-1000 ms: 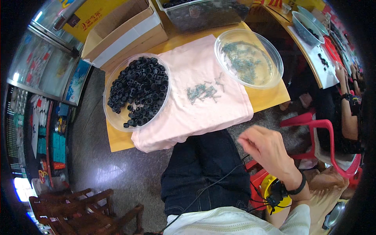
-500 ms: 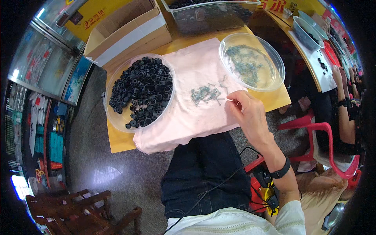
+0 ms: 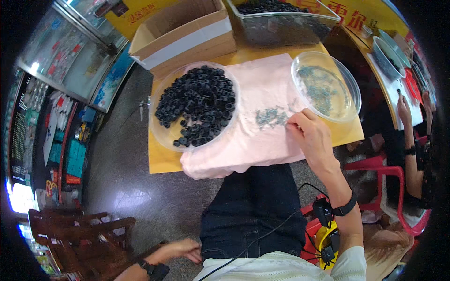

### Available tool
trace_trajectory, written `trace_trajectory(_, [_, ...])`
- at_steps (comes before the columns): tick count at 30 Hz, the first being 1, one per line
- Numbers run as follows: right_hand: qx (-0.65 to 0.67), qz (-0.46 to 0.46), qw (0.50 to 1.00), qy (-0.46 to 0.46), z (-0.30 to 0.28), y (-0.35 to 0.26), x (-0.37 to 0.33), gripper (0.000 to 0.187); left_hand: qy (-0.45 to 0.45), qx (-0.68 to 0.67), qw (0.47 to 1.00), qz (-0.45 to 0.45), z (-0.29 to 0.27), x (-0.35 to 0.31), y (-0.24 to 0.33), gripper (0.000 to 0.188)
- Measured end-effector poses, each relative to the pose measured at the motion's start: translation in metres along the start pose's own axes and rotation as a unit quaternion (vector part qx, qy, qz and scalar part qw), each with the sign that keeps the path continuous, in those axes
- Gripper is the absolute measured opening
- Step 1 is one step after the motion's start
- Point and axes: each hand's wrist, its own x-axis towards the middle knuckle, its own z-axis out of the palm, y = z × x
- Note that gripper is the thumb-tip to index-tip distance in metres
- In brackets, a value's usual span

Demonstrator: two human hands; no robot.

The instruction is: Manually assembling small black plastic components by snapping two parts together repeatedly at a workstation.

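My right hand (image 3: 313,136) is over the pink cloth (image 3: 265,140), thumb and forefinger pinched together. Whatever is between those fingertips is too small to make out. Just left of them lies a loose pile of small, thin, silvery screw-like pieces (image 3: 271,118). More such pieces lie in the clear round tub (image 3: 355,84) beyond the hand. A second round tub (image 3: 156,129), to the left, holds many small black ring-shaped plastic parts (image 3: 199,100). Low by my left thigh, away from the table, my left hand (image 3: 185,248) hangs with its fingers loosely stretched and nothing visible in them.
A cardboard box (image 3: 187,42) and a clear bin (image 3: 281,28) of black parts stand at the table's back. At right are a red plastic chair (image 3: 398,187) and another person's hand (image 3: 404,110) at a side table. A wooden chair (image 3: 79,234) stands lower left.
My left hand has come into view beside my thigh. The whole scene has shifted rightward with the head. My right hand stays pinched beside the pile.
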Motion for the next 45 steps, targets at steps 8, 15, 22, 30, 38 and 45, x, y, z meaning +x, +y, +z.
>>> trace_trajectory(8, [-0.026, 0.027, 0.999, 0.001, 0.0, 0.005, -0.003, 0.005, 0.254, 0.275, 0.763, 0.528, 0.084, -0.19, 0.211, 0.016])
trace_trajectory(15, [-0.01, 0.055, 0.998, -0.002, -0.001, -0.001, -0.006, 0.007, 0.517, 0.356, 0.477, 0.615, 0.05, -0.183, 0.286, 0.012])
trace_trajectory(22, [0.029, 0.056, 0.998, -0.007, 0.0, 0.007, -0.005, 0.01, 0.495, 0.388, 0.515, 0.582, 0.04, -0.168, 0.3, 0.013])
trace_trajectory(30, [0.056, 0.053, 0.997, -0.006, -0.003, 0.005, -0.005, 0.012, 0.506, 0.451, 0.461, 0.573, 0.035, -0.165, 0.306, 0.019])
trace_trajectory(38, [0.115, 0.071, 0.991, 0.023, -0.016, -0.016, -0.018, 0.014, 0.463, 0.323, 0.477, 0.674, 0.088, -0.167, 0.285, 0.017])
trace_trajectory(45, [0.292, -0.009, 0.956, -0.03, -0.027, -0.055, -0.042, 0.026, -0.078, 0.003, 0.749, 0.658, 0.167, -0.111, 0.276, 0.02])
